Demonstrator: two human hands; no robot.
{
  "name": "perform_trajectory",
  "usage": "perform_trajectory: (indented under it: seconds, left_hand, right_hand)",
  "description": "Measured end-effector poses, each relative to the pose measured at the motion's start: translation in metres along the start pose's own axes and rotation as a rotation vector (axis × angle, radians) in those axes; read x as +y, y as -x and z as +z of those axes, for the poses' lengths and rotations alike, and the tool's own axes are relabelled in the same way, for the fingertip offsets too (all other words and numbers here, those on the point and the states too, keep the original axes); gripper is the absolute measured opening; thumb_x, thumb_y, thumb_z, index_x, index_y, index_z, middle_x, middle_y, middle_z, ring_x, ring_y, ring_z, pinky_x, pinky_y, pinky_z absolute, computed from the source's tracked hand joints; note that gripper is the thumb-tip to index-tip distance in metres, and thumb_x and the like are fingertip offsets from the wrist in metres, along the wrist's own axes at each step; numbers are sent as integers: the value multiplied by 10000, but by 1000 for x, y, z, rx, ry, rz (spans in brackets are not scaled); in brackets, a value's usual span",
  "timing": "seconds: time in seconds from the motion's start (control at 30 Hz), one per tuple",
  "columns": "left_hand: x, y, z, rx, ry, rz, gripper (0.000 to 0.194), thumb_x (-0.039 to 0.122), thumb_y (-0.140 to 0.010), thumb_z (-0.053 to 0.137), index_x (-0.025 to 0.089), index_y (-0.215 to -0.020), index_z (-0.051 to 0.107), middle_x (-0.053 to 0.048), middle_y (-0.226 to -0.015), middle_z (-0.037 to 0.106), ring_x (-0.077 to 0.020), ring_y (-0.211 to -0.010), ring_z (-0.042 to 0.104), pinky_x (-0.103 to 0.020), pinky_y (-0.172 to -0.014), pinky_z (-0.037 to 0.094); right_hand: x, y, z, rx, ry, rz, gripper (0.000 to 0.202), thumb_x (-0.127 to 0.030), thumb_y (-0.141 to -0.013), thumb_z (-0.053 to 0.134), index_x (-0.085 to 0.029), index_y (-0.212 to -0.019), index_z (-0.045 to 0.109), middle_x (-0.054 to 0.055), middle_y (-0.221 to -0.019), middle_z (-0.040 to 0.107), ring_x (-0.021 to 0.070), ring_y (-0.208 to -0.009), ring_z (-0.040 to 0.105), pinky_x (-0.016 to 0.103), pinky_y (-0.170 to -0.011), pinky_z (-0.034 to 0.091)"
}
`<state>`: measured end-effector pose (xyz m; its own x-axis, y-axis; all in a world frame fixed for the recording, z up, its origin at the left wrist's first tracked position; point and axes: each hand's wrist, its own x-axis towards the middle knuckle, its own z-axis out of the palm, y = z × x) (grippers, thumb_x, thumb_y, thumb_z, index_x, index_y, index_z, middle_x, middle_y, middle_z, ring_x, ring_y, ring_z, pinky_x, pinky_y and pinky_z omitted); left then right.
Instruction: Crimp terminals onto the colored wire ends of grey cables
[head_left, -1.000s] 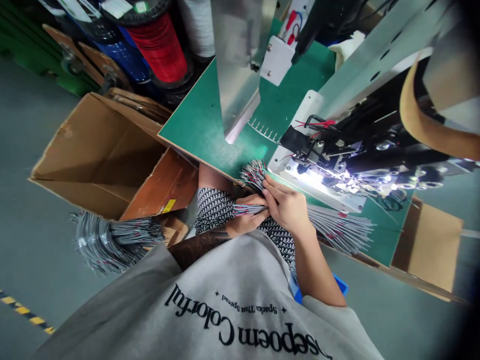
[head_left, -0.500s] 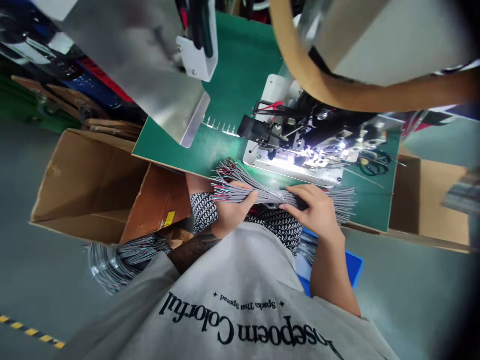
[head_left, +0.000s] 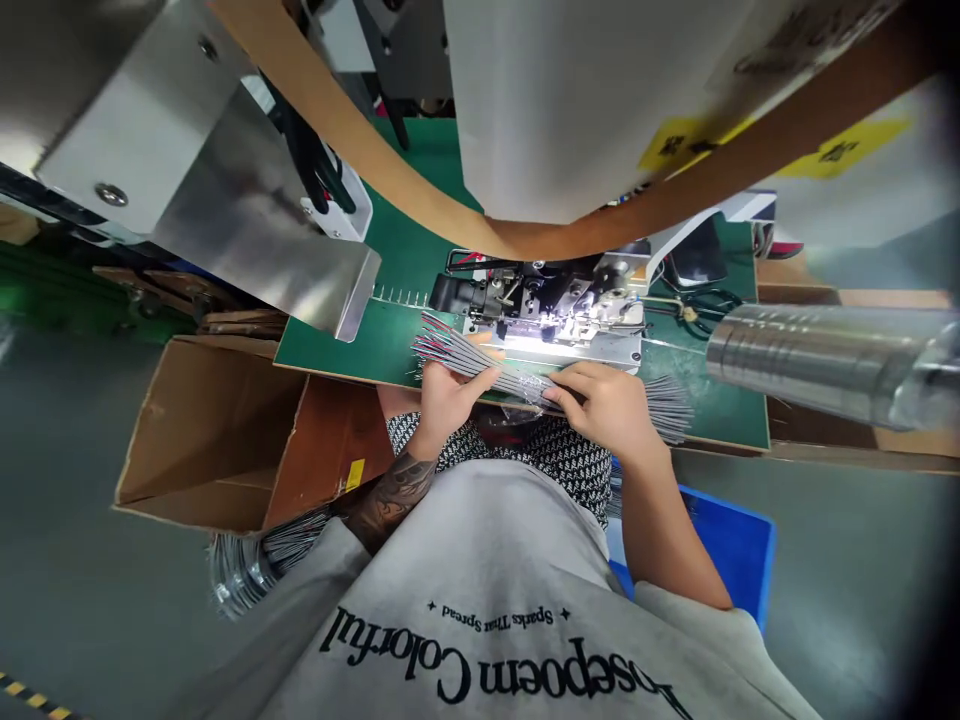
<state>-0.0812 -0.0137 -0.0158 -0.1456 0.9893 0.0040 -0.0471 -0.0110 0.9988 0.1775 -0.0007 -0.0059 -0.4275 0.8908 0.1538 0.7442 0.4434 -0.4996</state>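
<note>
I had the left hand point(head_left: 452, 398) grasping the grey wire bundle point(head_left: 516, 382) near its coloured ends, the right hand point(head_left: 611, 405) gripping it farther right. It lay mid-frame, just below the lit machine point(head_left: 555, 312).

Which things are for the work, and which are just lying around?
Probably for the work:
wires, held by the left hand and right hand
machine, lit up close to the wires
table, under the machine

Maybe just lying around, as no hand touches them:
box
blue bin
spare bundles, by the box
</note>
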Motion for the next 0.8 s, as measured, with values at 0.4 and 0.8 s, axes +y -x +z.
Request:
perform_trajectory:
  seconds: [0.4,0.8]
  left_hand:
    - [-2,9,5,-27,-136,247,253,405,-1000,843,239,-1174,763,-92,-1211,810,-267,-1185,796,-449,-1117,650]
    - [6,0,-7,-22,-214,242,302,521,-992,853,225,-1029,809,-61,-1024,853,-220,-965,829,-385,-934,673]
  right_hand:
    - [-74,-66,18,133,-602,-24,545,-514,-986,805,-231,-1450,778,95,-1153,843,183,-738,685,405,-731,614]
    - [-55,-60,17,57,-648,-7,286,-513,-1064,702,-291,-1101,879,32,-925,847,187,-713,699,383,-699,621]
